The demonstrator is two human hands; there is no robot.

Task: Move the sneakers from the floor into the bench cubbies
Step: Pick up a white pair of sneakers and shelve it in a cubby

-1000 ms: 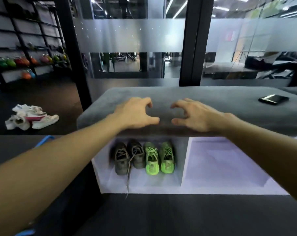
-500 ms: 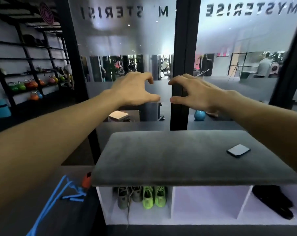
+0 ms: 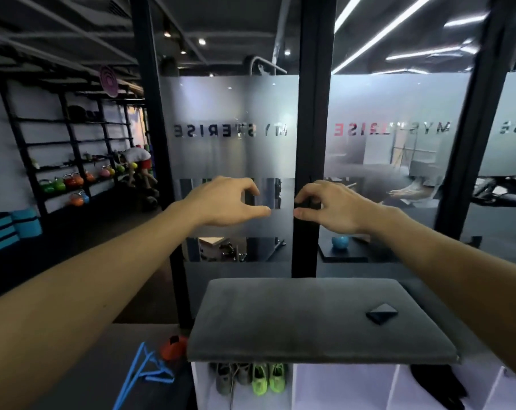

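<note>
A pair of grey sneakers (image 3: 231, 377) and a pair of neon green sneakers (image 3: 267, 378) stand side by side in the left cubby of the white bench (image 3: 339, 389), under its grey cushion (image 3: 310, 318). My left hand (image 3: 224, 202) and my right hand (image 3: 330, 207) hover high in front of the glass wall, well above the bench. Both have loosely curled fingers and hold nothing.
A dark phone (image 3: 382, 312) lies on the cushion's right side. A black item (image 3: 437, 386) fills a right cubby. Blue hangers (image 3: 145, 371) and an orange object (image 3: 173, 346) lie on the floor left of the bench. Black posts (image 3: 313, 173) frame the glass behind.
The view has tilted upward and pulled back, so the bench sank low in frame. Both hands rose with the view and stayed empty, close together.
</note>
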